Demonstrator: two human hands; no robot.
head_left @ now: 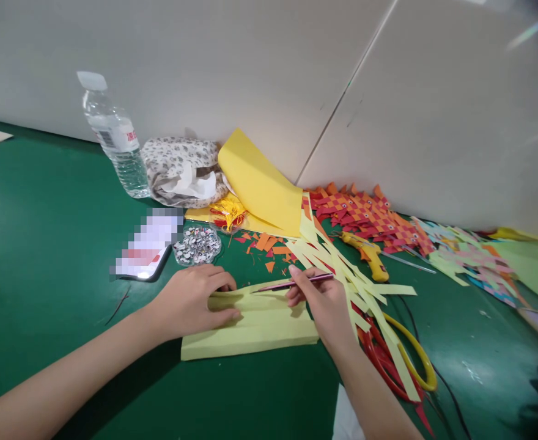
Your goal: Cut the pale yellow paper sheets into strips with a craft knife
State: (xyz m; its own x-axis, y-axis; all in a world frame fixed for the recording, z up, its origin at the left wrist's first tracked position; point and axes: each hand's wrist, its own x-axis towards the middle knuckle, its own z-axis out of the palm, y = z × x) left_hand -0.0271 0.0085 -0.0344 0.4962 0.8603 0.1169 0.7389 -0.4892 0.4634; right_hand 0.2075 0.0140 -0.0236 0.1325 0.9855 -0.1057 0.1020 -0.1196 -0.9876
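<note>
My left hand point(193, 302) grips the left part of a pale yellow sheet of paper point(250, 343), with the thumb on top and the fingers curled at its far edge. The paper has lengthwise creases and lies on the green table. In my right hand point(328, 305) a slim pinkish-purple pencil point(312, 280) is held between thumb and fingers. Its point reaches left, over the far edge of the paper. Pale yellow paper strips point(342, 263) spread out just right of my right hand.
Orange scraps point(269, 244), a bag of googly eyes point(198, 245), a phone point(147, 244) and a water bottle point(117, 143) lie or stand beyond. A yellow glue gun point(372, 260), woven red-orange paper pieces point(365, 211) and yellow-handled scissors point(429, 370) are at right.
</note>
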